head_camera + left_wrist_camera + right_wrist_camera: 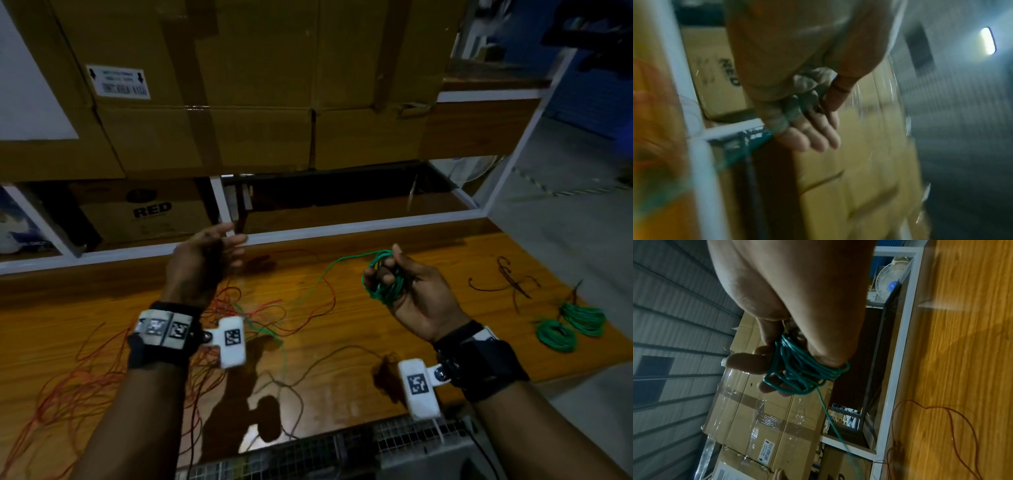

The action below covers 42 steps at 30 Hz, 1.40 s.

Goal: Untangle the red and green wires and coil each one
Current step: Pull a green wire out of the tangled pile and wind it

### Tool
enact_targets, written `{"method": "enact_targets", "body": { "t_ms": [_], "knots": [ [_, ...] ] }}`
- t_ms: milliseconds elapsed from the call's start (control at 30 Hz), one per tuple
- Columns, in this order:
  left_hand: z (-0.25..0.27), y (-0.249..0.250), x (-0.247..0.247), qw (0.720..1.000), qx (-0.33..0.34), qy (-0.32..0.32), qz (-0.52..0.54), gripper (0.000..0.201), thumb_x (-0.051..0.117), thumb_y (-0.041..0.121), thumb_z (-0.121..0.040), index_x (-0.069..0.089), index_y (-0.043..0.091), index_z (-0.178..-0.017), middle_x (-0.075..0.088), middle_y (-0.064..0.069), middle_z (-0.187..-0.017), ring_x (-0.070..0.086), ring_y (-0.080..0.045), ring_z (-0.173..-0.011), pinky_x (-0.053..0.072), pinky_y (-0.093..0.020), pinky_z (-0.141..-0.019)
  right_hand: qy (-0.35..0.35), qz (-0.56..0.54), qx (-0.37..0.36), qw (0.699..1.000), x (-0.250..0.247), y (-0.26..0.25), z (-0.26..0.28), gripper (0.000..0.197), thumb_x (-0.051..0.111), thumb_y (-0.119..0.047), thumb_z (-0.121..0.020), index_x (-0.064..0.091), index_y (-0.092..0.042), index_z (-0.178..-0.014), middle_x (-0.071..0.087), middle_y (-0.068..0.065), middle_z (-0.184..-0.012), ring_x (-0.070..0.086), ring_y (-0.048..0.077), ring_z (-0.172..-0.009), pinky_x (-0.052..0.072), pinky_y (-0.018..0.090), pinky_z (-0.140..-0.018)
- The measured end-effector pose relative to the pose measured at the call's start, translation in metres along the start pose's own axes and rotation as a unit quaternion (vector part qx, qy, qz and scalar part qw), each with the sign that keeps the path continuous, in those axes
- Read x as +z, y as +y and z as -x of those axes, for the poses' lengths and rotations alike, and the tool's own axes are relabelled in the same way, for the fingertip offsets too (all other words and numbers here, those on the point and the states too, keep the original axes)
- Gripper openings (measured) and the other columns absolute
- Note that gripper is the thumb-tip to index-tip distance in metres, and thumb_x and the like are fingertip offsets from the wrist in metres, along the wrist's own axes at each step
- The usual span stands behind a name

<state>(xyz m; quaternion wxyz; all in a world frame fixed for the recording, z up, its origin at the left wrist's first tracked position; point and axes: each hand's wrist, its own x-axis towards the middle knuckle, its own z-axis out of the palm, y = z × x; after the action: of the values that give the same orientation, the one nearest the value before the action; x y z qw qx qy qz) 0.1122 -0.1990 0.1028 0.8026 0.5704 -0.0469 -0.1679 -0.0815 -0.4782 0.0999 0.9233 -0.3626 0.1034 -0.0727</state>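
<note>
My right hand (394, 274) is raised palm-up over the wooden table (359, 329) and grips a green wire coil (387, 287) wound around its fingers. The right wrist view shows the same coil (797, 369) looped over the fingers (744, 363). A loose green strand (308, 289) runs from the coil down and left into the tangle (260, 325). Red wires (85, 377) sprawl over the left of the table. My left hand (219, 253) hovers above the tangle with straight fingers (818, 138), holding nothing that I can see; its wrist view is blurred.
Two wound green coils (556, 335) (582, 317) lie at the table's right, with dark wire pieces (510, 277) behind them. Stacked cardboard boxes (239, 85) and a white shelf frame (342, 228) stand beyond the far edge. Wire mesh (308, 455) lines the near edge.
</note>
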Motion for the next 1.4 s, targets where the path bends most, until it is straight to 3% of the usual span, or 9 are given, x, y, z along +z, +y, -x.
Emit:
{"method": "enact_targets", "body": {
  "t_ms": [167,367,500,700,767,833,967,1167,1400],
  "knots": [
    [0.016,0.027,0.017,0.973,0.11,-0.04,-0.2,0.027,0.056,0.023,-0.103,0.067,0.012,-0.126,0.075,-0.007,-0.114,0.072,-0.024,-0.101,0.057,-0.03,-0.078,-0.004,0.011,0.003,1.0,-0.003,0.001,-0.001,0.037,0.047,-0.032,-0.101,0.062,-0.007,-0.079,0.055,0.009,-0.067,0.068,0.027,-0.089,0.06,0.035,-0.085],
    [0.038,-0.087,0.106,0.897,0.06,-0.303,-0.315,0.059,0.07,0.0,-0.091,0.052,0.022,-0.143,0.058,0.005,-0.139,0.053,-0.012,-0.132,0.054,-0.039,-0.102,-0.031,0.022,0.035,0.999,0.013,0.004,0.0,0.041,0.048,-0.034,-0.099,0.065,-0.008,-0.073,0.053,0.007,-0.066,0.068,0.027,-0.086,0.06,0.031,-0.077],
    [0.052,-0.133,0.134,0.942,0.014,-0.283,-0.181,0.017,0.056,0.004,-0.104,0.07,0.007,-0.112,0.072,-0.006,-0.098,0.068,-0.028,-0.089,0.056,-0.043,-0.08,-0.076,-0.024,0.032,0.996,0.019,0.003,0.007,0.044,0.042,-0.038,-0.101,0.067,-0.011,-0.077,0.059,0.003,-0.071,0.072,0.023,-0.094,0.06,0.035,-0.08],
    [0.07,-0.144,0.129,0.925,-0.012,-0.322,-0.2,0.03,0.056,0.032,-0.106,0.074,0.009,-0.099,0.049,-0.003,-0.055,0.029,-0.017,-0.041,0.028,-0.024,-0.046,-0.03,-0.01,-0.176,0.984,0.023,-0.013,-0.005,0.036,0.037,-0.034,-0.11,0.063,-0.012,-0.099,0.073,0.009,-0.108,0.064,0.024,-0.124,0.052,0.036,-0.104],
    [0.072,-0.14,0.127,0.908,0.006,-0.34,-0.246,0.035,0.053,0.028,-0.107,0.069,-0.002,-0.106,0.05,0.007,-0.051,0.035,-0.011,-0.04,0.03,-0.022,-0.046,0.04,0.279,-0.29,0.915,0.016,-0.013,-0.015,0.035,0.041,-0.034,-0.11,0.071,-0.023,-0.097,0.076,0.009,-0.107,0.066,0.023,-0.119,0.051,0.039,-0.101],
    [0.07,-0.133,0.124,0.901,0.022,-0.352,-0.253,0.03,0.052,0.022,-0.108,0.069,-0.003,-0.107,0.052,0.006,-0.053,0.04,-0.006,-0.041,0.034,-0.021,-0.046,0.047,0.565,-0.329,0.755,0.001,-0.004,-0.022,0.034,0.045,-0.041,-0.108,0.072,-0.024,-0.094,0.072,0.009,-0.088,0.069,0.022,-0.089,0.052,0.043,-0.076],
    [0.066,-0.11,0.114,0.899,0.026,-0.373,-0.228,0.019,0.058,0.014,-0.105,0.071,0.008,-0.093,0.055,-0.007,-0.059,0.04,-0.01,-0.041,0.034,-0.023,-0.047,-0.068,0.778,-0.203,0.59,-0.025,0.008,-0.02,0.046,0.038,-0.052,-0.106,0.052,-0.018,-0.078,0.048,-0.001,-0.067,0.047,0.012,-0.057,0.034,0.038,-0.054],
    [0.055,-0.098,0.087,0.916,-0.181,-0.357,-0.031,0.046,0.063,0.028,-0.1,0.06,-0.001,-0.135,0.064,-0.023,-0.088,0.048,-0.02,-0.052,0.037,-0.031,-0.055,-0.158,0.751,0.029,0.64,-0.039,0.005,-0.003,0.066,0.039,-0.077,-0.092,0.068,-0.021,-0.072,0.069,0.005,-0.078,0.065,0.02,-0.069,0.051,0.043,-0.07],
    [0.055,-0.105,0.074,0.863,-0.301,-0.341,0.219,0.108,0.039,0.092,-0.082,0.039,0.011,-0.154,0.046,-0.043,-0.142,0.064,-0.036,-0.085,0.047,-0.046,-0.08,-0.088,0.638,0.055,0.763,-0.059,0.011,-0.001,0.06,0.051,-0.058,-0.099,0.063,-0.01,-0.067,0.064,0.007,-0.059,0.068,0.032,-0.068,0.052,0.043,-0.07]
  ]
}}
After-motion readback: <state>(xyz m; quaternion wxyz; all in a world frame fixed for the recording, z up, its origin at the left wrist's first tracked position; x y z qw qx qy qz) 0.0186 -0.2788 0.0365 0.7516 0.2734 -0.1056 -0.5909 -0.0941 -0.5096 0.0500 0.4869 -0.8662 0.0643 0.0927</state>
